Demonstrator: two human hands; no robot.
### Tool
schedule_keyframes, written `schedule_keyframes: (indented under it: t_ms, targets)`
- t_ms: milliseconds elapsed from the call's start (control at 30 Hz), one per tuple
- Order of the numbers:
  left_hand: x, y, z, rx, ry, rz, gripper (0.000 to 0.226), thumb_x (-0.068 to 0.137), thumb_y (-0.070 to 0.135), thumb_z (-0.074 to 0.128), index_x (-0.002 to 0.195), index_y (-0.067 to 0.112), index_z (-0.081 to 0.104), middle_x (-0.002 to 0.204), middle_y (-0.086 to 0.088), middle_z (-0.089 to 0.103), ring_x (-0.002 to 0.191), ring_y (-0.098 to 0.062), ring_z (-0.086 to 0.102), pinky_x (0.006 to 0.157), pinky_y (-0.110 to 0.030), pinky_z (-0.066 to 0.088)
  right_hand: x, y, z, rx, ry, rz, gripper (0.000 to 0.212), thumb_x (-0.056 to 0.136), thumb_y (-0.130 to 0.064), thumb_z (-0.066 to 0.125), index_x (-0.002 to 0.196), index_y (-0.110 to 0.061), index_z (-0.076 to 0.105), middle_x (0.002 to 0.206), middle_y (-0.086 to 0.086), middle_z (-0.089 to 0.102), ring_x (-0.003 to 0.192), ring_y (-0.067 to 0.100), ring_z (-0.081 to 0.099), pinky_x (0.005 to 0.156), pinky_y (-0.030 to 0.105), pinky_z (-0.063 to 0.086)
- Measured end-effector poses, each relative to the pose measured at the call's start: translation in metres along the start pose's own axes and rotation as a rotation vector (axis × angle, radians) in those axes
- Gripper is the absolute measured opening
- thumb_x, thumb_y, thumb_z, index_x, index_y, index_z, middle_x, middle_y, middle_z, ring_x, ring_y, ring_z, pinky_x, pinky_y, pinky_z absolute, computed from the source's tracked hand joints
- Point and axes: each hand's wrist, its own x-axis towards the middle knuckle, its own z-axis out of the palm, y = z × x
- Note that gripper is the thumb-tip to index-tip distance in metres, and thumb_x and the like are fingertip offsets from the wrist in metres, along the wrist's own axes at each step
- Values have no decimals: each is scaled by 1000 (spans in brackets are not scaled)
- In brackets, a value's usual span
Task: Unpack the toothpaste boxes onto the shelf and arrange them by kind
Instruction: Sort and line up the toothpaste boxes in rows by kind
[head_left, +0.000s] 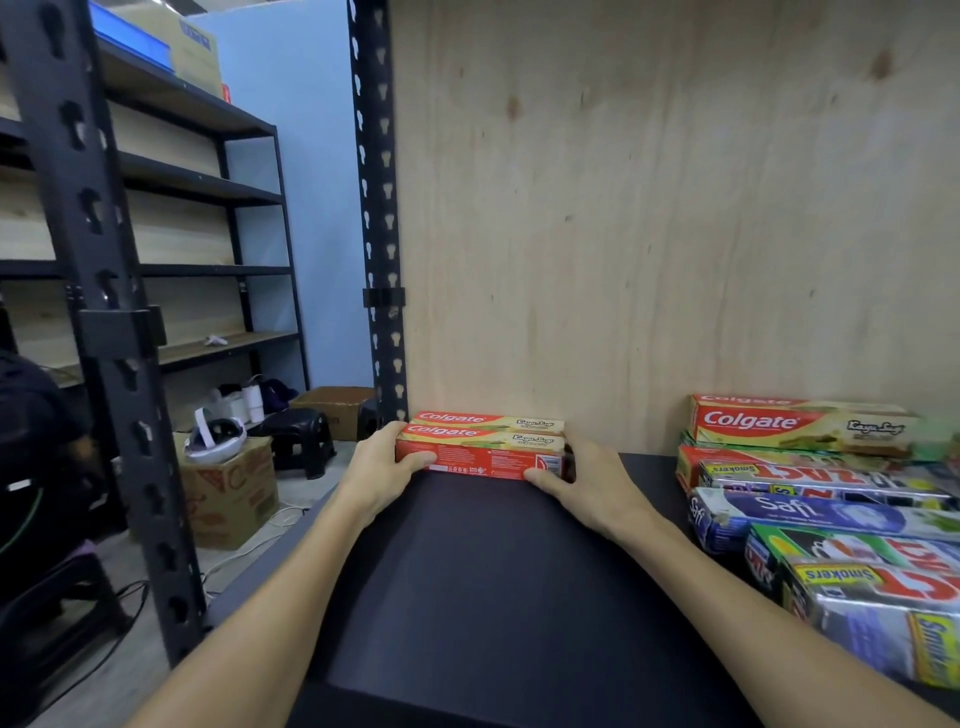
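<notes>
Colgate boxes (480, 446), two, against plywood back panel (649, 218); gripped endwise by left hand (384, 467) and right hand (587, 480).

A dark shelf board (493, 571) is carrying two Colgate boxes (480, 447), lying side by side against the plywood back at the left. At the right a pile of toothpaste boxes (831, 519) is resting on it, Colgate, Safi and what are probably Zact Smokers cartons overlapping one another
</notes>
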Motion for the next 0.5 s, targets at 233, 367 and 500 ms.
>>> schedule_keyframes:
  t_ms: [233, 367, 500]
  targets:
    - [-1, 4, 4, 38, -33, -38, 76, 94, 36, 67, 156, 15, 28, 147, -11, 48, 137, -27, 41, 115, -48, 36, -12, -9, -2, -63, 7, 40, 64, 80, -60, 64, 135, -34, 44, 130, -10, 59, 121, 13, 55, 101, 40, 51]
    - [-15, 9, 0, 190, 99, 95, 85, 84, 51, 73, 152, 16, 35, 149, -6, 44, 143, -26, 22, 118, -49, 26, -25, -18, -6, -111, 80, 18, 53, 88, -52, 62, 131, -27, 46, 130, -2, 54, 124, 17, 49, 102, 36, 46]
    - [-45, 29, 2, 104, 179, 297, 66, 84, 45, 74, 141, 23, 49, 129, 8, 54, 134, -14, 30, 109, -34, 30, -46, -29, -13, -120, 163, -37, 42, 93, -46, 60, 127, -24, 48, 124, -5, 53, 123, 17, 46, 95, 27, 41]
